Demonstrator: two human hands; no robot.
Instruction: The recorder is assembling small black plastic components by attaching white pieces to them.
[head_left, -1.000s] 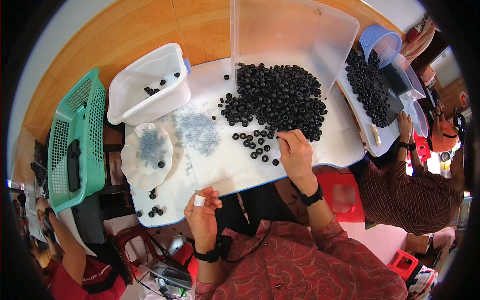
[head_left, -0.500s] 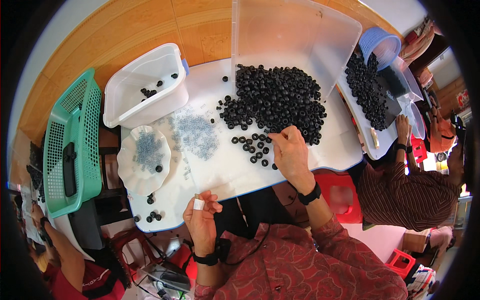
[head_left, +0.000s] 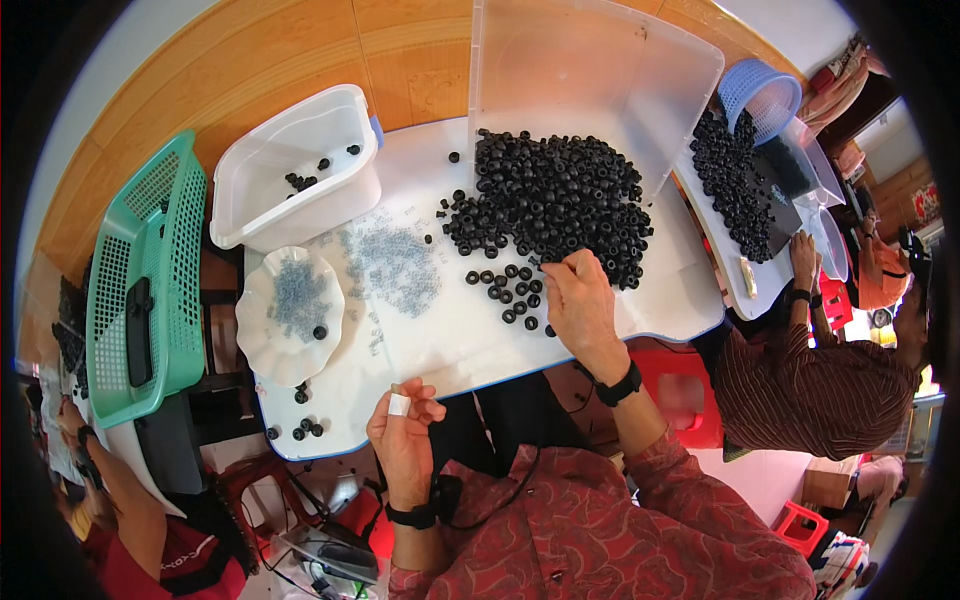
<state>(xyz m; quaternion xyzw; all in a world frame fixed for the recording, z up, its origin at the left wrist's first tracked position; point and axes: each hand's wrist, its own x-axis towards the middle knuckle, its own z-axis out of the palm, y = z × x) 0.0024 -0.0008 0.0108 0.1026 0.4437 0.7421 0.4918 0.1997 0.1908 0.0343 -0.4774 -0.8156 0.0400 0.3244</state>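
My right hand [head_left: 583, 305] is at the near edge of a big pile of black plastic rings [head_left: 555, 195], thumb and forefinger pinched together. A dark bit shows at the fingertips, too small to tell from the pile behind. Just left of it, several loose black rings [head_left: 508, 294] lie apart on the white tabletop. My left hand [head_left: 405, 440] hovers at the table's near edge, palm up, fingers loosely bent and apart. A white wrap [head_left: 399, 405] is around its thumb, and I see nothing held there.
Small clear bits [head_left: 395, 270] spread over the table, with more on a scalloped white plate [head_left: 255, 345]. Beyond stand a white tub [head_left: 235, 215] and a tipped clear bin [head_left: 590, 70]. A green basket [head_left: 185, 340] is at left. Co-workers sit on both sides.
My right fingertips have shifted slightly away from me, toward the pile. The whole view has moved a little. My left hand stays nearly still.
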